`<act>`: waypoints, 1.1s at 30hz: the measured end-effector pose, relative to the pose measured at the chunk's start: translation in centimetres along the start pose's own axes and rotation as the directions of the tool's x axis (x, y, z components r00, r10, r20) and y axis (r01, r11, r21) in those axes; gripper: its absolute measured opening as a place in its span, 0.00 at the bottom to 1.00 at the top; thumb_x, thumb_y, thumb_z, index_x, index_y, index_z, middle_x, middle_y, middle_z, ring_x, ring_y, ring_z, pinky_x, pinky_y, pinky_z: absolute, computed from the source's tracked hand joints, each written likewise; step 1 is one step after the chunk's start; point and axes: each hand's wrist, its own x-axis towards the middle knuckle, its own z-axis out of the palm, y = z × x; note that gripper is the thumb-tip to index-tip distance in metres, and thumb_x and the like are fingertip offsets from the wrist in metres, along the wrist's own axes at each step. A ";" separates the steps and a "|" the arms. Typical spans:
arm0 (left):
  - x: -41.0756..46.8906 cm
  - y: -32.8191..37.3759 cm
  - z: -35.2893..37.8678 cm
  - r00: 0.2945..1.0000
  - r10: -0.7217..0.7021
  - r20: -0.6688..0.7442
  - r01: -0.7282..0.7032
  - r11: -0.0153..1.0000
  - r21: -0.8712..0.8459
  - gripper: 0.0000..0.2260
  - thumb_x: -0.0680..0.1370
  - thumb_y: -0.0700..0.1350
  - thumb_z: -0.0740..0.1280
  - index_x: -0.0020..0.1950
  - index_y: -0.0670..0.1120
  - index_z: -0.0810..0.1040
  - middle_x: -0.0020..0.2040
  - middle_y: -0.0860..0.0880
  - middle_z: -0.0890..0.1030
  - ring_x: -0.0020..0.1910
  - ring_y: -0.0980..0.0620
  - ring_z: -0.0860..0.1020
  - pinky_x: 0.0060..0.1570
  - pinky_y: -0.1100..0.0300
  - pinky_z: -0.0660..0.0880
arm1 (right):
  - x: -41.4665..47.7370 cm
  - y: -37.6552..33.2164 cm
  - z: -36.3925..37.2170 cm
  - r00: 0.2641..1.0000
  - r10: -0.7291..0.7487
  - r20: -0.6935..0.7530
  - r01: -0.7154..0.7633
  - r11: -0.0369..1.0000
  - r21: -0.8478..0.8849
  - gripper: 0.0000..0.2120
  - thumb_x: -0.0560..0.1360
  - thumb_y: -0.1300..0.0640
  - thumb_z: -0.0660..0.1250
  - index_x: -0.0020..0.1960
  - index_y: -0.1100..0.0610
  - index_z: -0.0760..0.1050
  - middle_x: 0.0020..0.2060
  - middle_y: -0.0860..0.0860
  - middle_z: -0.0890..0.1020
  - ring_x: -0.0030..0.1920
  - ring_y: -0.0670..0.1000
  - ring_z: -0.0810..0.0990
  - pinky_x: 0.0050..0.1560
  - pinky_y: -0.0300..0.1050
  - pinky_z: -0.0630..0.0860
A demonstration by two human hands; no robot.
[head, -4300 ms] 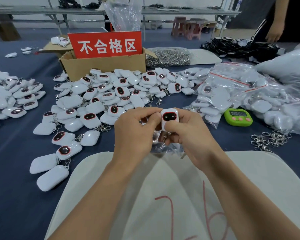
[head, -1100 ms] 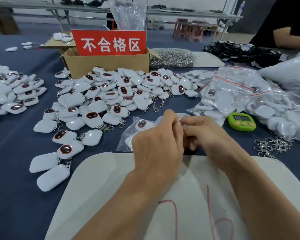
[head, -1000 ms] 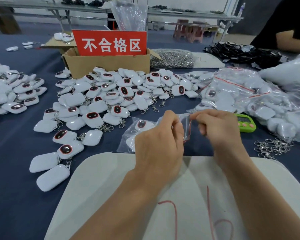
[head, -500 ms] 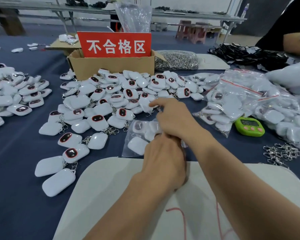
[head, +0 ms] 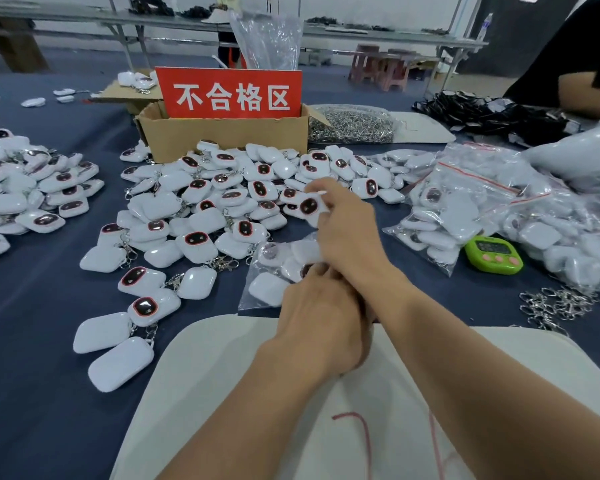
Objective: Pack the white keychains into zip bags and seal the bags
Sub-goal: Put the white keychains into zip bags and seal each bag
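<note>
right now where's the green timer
In the head view the green timer sits on the blue tablecloth at right, against the near edge of the pile of filled zip bags, with loose metal clasps nearer the camera.

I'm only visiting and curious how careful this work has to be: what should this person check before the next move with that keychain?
1. Right hand pinches one keychain: ok.
2. Left hand holds the zip bag: ok.
3. Bag's mouth open: cannot tell, the hands hide it.
4. Keychain's clip free of the pile: cannot tell.
5. Bag has room, only a few keychains inside: ok.
</note>
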 end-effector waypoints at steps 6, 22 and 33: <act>0.3 0.1 0.6 0.997 -0.080 -0.023 0.078 0.993 -0.090 0.16 0.82 0.56 0.59 0.69 0.58 0.73 0.69 0.60 0.73 0.62 0.50 0.72 0.49 0.53 0.69 | -5.4 1.7 -5.5 0.899 0.338 -0.279 -0.119 0.801 0.587 0.24 0.77 0.74 0.62 0.53 0.46 0.79 0.42 0.45 0.88 0.40 0.43 0.85 0.41 0.36 0.80; 1.3 -0.2 -1.1 0.912 -0.405 -0.065 0.196 0.568 -0.799 0.13 0.77 0.40 0.68 0.45 0.57 0.87 0.37 0.58 0.86 0.31 0.56 0.82 0.36 0.58 0.80 | -7.5 2.4 -7.3 0.855 0.502 0.129 -0.427 0.539 0.726 0.08 0.79 0.69 0.64 0.53 0.61 0.79 0.41 0.58 0.85 0.33 0.55 0.83 0.31 0.43 0.78; 1.5 -0.4 -1.9 0.940 -0.339 -0.037 0.097 0.371 -0.924 0.12 0.73 0.45 0.74 0.46 0.64 0.88 0.36 0.52 0.85 0.29 0.55 0.73 0.30 0.64 0.70 | -8.4 1.0 -7.1 0.919 0.339 0.203 -0.385 0.649 0.656 0.07 0.78 0.72 0.64 0.50 0.64 0.78 0.37 0.59 0.85 0.38 0.56 0.86 0.46 0.56 0.86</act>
